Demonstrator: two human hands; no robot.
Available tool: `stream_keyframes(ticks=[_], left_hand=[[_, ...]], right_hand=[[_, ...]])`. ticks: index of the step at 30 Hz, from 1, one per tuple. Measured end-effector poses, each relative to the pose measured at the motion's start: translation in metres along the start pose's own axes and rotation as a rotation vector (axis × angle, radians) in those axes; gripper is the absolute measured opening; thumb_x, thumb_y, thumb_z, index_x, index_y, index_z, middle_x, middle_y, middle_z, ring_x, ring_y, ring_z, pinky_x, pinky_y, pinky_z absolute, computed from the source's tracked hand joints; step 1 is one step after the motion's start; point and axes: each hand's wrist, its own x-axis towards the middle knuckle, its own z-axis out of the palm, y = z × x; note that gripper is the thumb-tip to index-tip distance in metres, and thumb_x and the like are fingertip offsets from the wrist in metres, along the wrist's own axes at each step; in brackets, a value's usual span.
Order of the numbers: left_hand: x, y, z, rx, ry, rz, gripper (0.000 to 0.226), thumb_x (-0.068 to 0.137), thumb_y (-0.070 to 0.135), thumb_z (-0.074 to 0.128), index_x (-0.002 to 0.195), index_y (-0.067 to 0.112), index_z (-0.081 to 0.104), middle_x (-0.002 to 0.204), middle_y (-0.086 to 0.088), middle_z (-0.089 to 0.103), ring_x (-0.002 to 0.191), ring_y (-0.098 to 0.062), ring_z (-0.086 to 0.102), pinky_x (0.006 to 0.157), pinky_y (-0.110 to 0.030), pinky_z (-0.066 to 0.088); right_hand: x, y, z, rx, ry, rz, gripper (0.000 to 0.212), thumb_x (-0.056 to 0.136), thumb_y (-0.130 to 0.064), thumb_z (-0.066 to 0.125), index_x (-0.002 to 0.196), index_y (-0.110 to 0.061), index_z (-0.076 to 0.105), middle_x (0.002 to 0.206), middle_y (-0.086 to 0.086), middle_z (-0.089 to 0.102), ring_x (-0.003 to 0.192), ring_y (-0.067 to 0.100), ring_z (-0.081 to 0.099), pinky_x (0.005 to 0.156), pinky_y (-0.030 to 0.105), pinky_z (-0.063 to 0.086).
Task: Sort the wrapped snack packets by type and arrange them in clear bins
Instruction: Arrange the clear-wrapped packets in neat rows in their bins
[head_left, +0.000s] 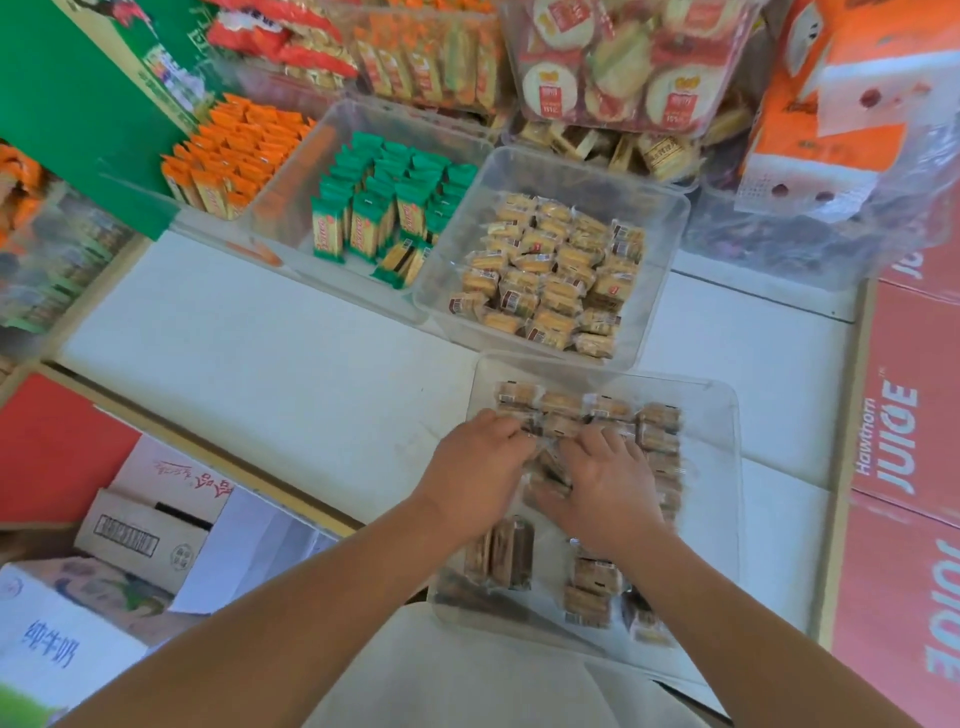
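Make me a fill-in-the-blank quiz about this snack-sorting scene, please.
1. The left hand and right hand touch brown packets inside a clear ____.
2. The upright packets in the centre have ____ ends.
3. Their left neighbours have ____ ends.
4. The red carton reads Hawthorn ____.
Missing words: bin, green, orange, JUICE.

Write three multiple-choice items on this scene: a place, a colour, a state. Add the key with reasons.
1. Where are the left hand and right hand? A in the near bin B in the green-packet bin C outside every bin
2. The packets in the bin left of the green packets are: A blue B orange C purple
3. The near bin is: A empty B partly filled C lidded
Key: 1 A, both lie among its brown packets. 2 B, orange packets fill that bin. 3 B, bare floor shows between packets.
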Motion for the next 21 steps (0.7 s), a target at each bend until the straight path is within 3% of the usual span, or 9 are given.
stream_keyframes(ticks=[4,11,14,16,18,20,21], left_hand=[[-0.035,-0.025,-0.015,-0.034,0.114,-0.108,0.013,0.087,0.021,0.076,0.099,0.019,0.070,0.098,0.005,0.065,0.090,-0.016,0.056,0.067,-0.028,0.050],[-0.074,-0.032,0.016,-0.234,0.049,-0.169,0.023,0.092,0.027,0.072,0.114,0.023,0.070,0.108,0.011,0.055,0.101,-0.006,0.049,0.076,-0.023,0.052],[-0.081,-0.033,0.014,-0.262,0.084,-0.170,0.021,0.091,0.024,0.074,0.112,0.021,0.071,0.106,0.009,0.056,0.096,-0.006,0.053,0.074,-0.026,0.056],[-0.087,-0.034,0.011,-0.294,0.110,-0.191,0.020,0.091,0.025,0.073,0.112,0.022,0.072,0.105,0.010,0.057,0.089,-0.004,0.056,0.073,-0.025,0.057],[-0.093,-0.034,0.010,-0.319,0.095,-0.226,0.018,0.094,0.028,0.071,0.111,0.025,0.073,0.104,0.013,0.057,0.084,-0.005,0.058,0.073,-0.024,0.056],[-0.097,-0.034,0.011,-0.332,0.078,-0.235,0.016,0.095,0.030,0.070,0.111,0.028,0.072,0.103,0.015,0.056,0.081,-0.006,0.058,0.071,-0.024,0.055],[-0.099,-0.033,0.011,-0.344,0.070,-0.241,0.016,0.095,0.031,0.069,0.111,0.029,0.071,0.103,0.016,0.055,0.080,-0.006,0.057,0.071,-0.022,0.054]], right_hand=[[-0.006,-0.010,0.011,-0.141,-0.058,0.050,0.081,0.074,-0.079,0.062,0.131,-0.022,0.053,0.127,0.004,0.052,0.116,0.028,0.050,0.099,0.045,0.046],[0.000,-0.008,0.022,-0.226,-0.025,-0.097,0.067,0.066,-0.042,0.089,0.122,-0.019,0.059,0.114,0.006,0.053,0.101,0.030,0.050,0.085,0.047,0.046],[0.002,-0.009,0.010,-0.243,-0.037,-0.062,0.072,0.070,-0.044,0.086,0.131,-0.023,0.055,0.121,0.007,0.048,0.107,0.030,0.049,0.091,0.049,0.046],[-0.004,-0.018,0.001,-0.199,-0.015,-0.056,0.068,0.078,-0.049,0.079,0.135,-0.024,0.051,0.127,0.006,0.047,0.113,0.030,0.048,0.097,0.049,0.045],[-0.017,-0.036,-0.006,-0.070,0.019,-0.146,0.056,0.082,-0.042,0.076,0.131,-0.023,0.055,0.124,0.003,0.052,0.110,0.025,0.053,0.093,0.041,0.049],[-0.029,-0.056,0.001,0.178,-0.115,-0.213,0.045,0.084,-0.034,0.074,0.126,-0.024,0.060,0.117,-0.003,0.057,0.098,0.020,0.061,0.076,0.031,0.051],[-0.031,-0.066,0.008,0.279,-0.248,-0.187,0.043,0.085,-0.032,0.070,0.126,-0.024,0.060,0.116,-0.004,0.057,0.098,0.020,0.062,0.074,0.032,0.052]])
